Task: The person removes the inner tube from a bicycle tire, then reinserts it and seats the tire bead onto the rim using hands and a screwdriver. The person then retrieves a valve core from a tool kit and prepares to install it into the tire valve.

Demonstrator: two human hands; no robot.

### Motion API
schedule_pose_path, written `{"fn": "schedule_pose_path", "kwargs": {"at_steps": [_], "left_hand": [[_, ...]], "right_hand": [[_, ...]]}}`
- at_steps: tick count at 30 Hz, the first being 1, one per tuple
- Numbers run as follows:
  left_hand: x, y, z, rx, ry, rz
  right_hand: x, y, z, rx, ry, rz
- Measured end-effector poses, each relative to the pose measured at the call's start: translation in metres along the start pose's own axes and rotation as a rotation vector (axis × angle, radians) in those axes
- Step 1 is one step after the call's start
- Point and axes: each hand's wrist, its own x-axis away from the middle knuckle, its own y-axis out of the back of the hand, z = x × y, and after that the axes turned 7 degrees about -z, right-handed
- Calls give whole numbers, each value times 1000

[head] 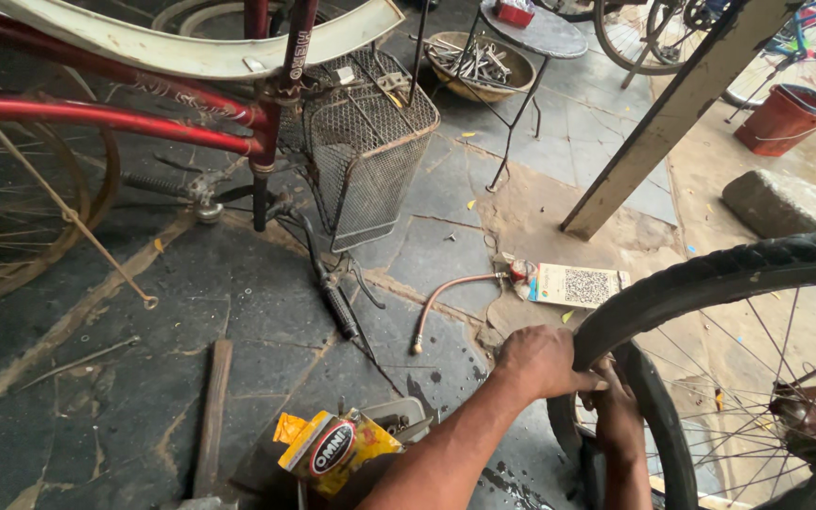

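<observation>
I see one black tire (710,274) and two hands on it. My left hand (542,361) grips its edge, and my right hand (616,416) holds it just below.

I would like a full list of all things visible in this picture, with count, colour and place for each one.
black rubber bicycle tyre on spoked wheel: 1, black, right side, held by both hands
upturned red bicycle frame: 1, red, upper left
wire mesh basket: 1, grey, on the red bicycle, top centre
bowl of metal tools: 1, brown, top centre
thin copper-coloured hose: 1, on the stone floor, centre
white printed card: 1, floor, right of the hose
yellow packet: 1, bottom centre
wooden handle: 1, brown, floor, lower left
red bucket: 1, upper right
left hand: 1, grip on the tyre
right hand: 1, at the tyre's inner edge
</observation>
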Motion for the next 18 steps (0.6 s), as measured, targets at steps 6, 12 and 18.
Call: {"fn": "schedule_pose_path", "kwargs": {"at_steps": [6, 12, 18], "left_hand": [[-1, -1, 1, -9, -9, -2], [-1, 2, -1, 1, 8, -2], [0, -1, 1, -29, -14, -33]], "right_hand": [[3, -16, 12, 193, 141, -135], [4, -15, 16, -225, -123, -58], [1, -17, 12, -51, -75, -170]]}}
